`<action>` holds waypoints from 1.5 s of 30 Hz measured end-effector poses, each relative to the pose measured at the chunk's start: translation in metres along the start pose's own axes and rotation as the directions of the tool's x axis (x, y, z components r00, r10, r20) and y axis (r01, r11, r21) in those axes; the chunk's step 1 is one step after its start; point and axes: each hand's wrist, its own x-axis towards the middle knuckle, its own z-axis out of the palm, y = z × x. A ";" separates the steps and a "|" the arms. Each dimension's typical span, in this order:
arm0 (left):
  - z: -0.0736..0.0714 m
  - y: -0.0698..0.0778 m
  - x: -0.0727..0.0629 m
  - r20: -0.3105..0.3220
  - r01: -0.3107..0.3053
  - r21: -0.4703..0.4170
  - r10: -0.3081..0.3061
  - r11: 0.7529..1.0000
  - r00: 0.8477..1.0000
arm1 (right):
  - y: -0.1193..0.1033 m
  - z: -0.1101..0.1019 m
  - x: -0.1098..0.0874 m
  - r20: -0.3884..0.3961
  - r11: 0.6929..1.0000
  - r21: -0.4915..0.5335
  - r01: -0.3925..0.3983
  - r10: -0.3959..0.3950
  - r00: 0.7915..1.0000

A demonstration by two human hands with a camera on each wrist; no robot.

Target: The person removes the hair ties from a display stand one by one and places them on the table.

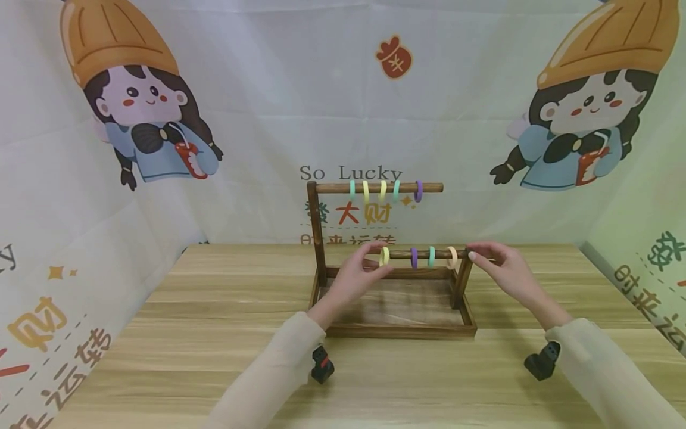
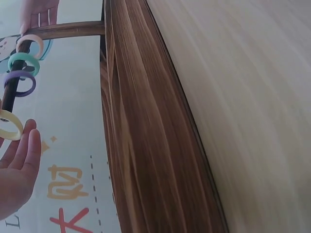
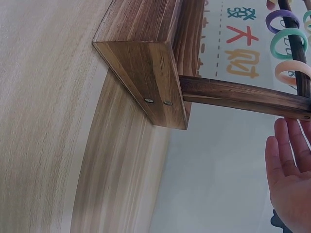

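A dark wooden rack has a tray base point(image 1: 396, 331), an upper bar point(image 1: 431, 187) and a lower bar point(image 1: 399, 254). My left hand point(image 1: 356, 271) pinches a pale yellow ring point(image 1: 384, 257) at the free left end of the lower bar. Further right on that bar hang a purple ring point(image 1: 414, 258), a mint green ring point(image 1: 431, 257) and a peach ring point(image 1: 452, 257). My right hand point(image 1: 504, 271) holds the top of the short right post point(image 1: 461, 283), thumb in front and fingers behind. In the right wrist view, its fingertips point(image 3: 290, 125) touch the post's end.
Several rings hang on the upper bar, among them a purple ring point(image 1: 418, 191) near its free right end. The tall left post point(image 1: 317, 238) carries that bar. The rack stands on a light wooden table point(image 1: 225, 310) before a printed cloth backdrop point(image 1: 278, 89).
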 end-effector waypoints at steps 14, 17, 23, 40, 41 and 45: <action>-0.029 -0.016 -0.018 -0.008 -0.048 0.028 0.048 0.998 0.999 | 0.000 -0.001 -0.001 0.003 1.000 -0.006 -0.011 0.011 1.000; -0.035 -0.013 -0.025 0.005 -0.070 0.018 0.070 0.997 0.998 | 0.000 -0.001 -0.001 0.001 1.000 -0.009 -0.013 0.013 1.000; -0.048 0.008 -0.044 0.040 -0.112 0.088 0.109 0.990 0.993 | 0.000 -0.001 0.000 -0.004 1.000 -0.006 -0.007 0.007 1.000; -0.070 -0.032 -0.062 0.194 -0.210 0.285 0.158 0.935 0.968 | -0.001 -0.001 -0.001 0.006 1.000 0.000 -0.022 0.022 1.000; -0.071 -0.032 -0.063 0.208 -0.222 0.297 0.164 0.929 0.964 | -0.002 -0.001 -0.001 0.007 1.000 -0.001 -0.023 0.023 1.000; -0.074 -0.033 -0.068 0.261 -0.242 0.327 0.159 0.913 0.952 | -0.002 0.000 0.000 0.007 1.000 -0.001 -0.022 0.022 1.000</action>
